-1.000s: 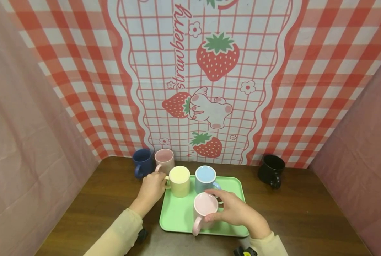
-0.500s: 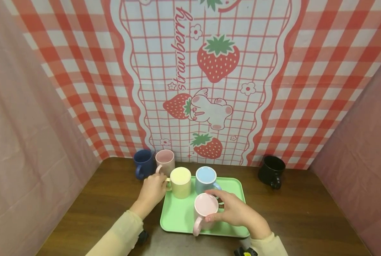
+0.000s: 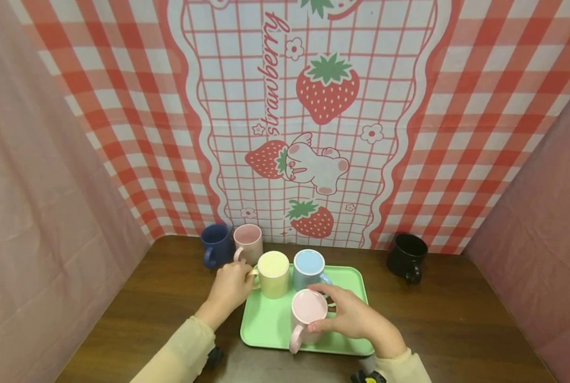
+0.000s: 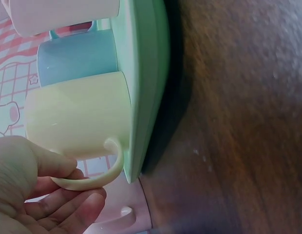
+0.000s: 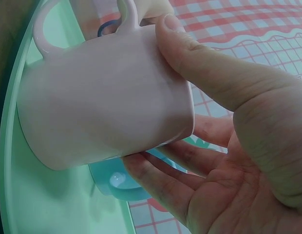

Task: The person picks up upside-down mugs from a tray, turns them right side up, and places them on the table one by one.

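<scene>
Fingers first, from the head view: left hand (image 3: 231, 286) curled at the handle of the yellow mug (image 3: 273, 273), right hand (image 3: 353, 318) wrapped round the pale pink mug (image 3: 306, 315), thumb near, fingers on the far side. Both mugs standing on the green tray (image 3: 347, 279), yellow at its far left corner, pink toward the near edge, light blue mug (image 3: 308, 267) between and just behind. Hardly anything changed over the last second: same grips, same places, only a slight shift of the camera; likely a pause, with nothing lifted. Off the tray on the desk (image 3: 462, 314): navy mug (image 3: 215, 243) and dusty pink mug (image 3: 248, 242) far left, black mug (image 3: 407, 256) far right.

Left wrist view: fingers (image 4: 73, 205) narrowly curled, handle of the yellow mug (image 4: 80, 117) pinched between thumb and forefinger; mug base flat on the tray (image 4: 143, 92).

Right wrist view: fingers (image 5: 160, 183) moderately spread round the pink mug (image 5: 102, 97), thumb pressed along its wall; base apparently on the tray (image 5: 24, 204), though contact not fully clear.
</scene>
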The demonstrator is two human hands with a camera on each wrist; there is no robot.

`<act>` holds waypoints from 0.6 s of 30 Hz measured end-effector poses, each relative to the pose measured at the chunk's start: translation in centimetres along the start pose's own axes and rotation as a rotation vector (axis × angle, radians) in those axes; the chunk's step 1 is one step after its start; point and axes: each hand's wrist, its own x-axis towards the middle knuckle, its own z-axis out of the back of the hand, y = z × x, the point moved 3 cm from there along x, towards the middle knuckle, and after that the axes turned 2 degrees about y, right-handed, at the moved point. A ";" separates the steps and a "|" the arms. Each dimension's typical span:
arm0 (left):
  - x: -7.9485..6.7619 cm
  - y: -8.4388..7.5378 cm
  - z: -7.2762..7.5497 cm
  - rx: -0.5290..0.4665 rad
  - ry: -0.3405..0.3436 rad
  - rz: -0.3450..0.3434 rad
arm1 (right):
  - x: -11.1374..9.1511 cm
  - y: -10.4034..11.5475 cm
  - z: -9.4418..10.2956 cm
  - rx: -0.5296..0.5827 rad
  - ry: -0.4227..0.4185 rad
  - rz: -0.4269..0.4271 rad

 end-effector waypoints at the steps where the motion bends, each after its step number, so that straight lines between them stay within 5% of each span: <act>1: 0.0 0.0 0.0 -0.002 0.006 0.003 | 0.0 0.0 0.0 -0.001 0.001 0.000; 18: -0.5 -1.0 -0.1 -0.054 0.067 0.028 | 0.0 0.0 0.0 0.007 0.005 -0.007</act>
